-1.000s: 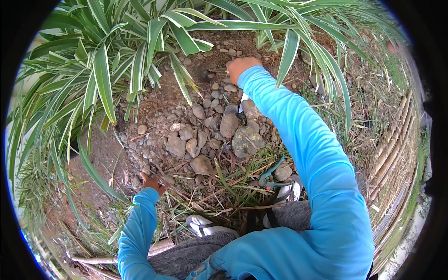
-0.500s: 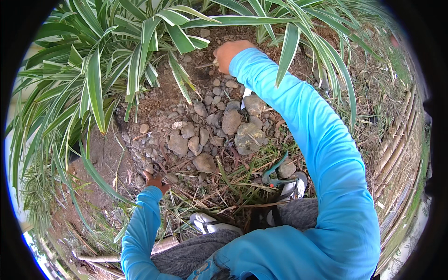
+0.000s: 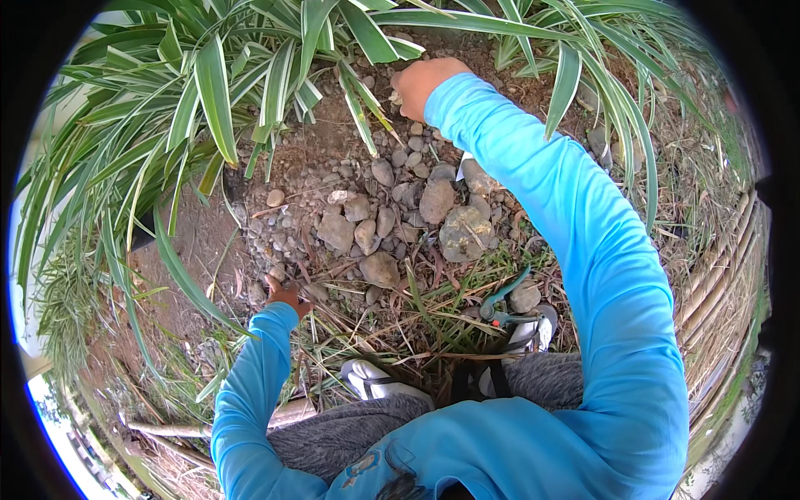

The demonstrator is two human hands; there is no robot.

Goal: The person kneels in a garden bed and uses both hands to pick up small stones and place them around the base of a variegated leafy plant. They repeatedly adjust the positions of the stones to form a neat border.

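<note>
My right hand (image 3: 423,85) reaches far out over the soil, between the leaf clumps and the stones. Its fingers are curled together around something small and pale, too unclear to name. Low at the left, my left hand (image 3: 287,297) rests on the ground beside small stones (image 3: 277,272), its visible fingers apart and nothing seen in them. Rounded grey-brown stones (image 3: 436,201) of mixed size lie between the two hands. Pruning shears (image 3: 502,302) with teal handles lie near my right foot, out of both hands.
Striped green-and-white leaves (image 3: 215,96) hang over the far left, with another clump (image 3: 567,83) at the far right. Dry grass cuttings (image 3: 425,312) cover the ground before my sandals (image 3: 379,382). Long bamboo-like poles (image 3: 721,258) lie along the right.
The whole view has shifted, so the ground appears slightly higher and farther right. My right hand has moved a little left over the soil, still closed. My left hand stays by the stones.
</note>
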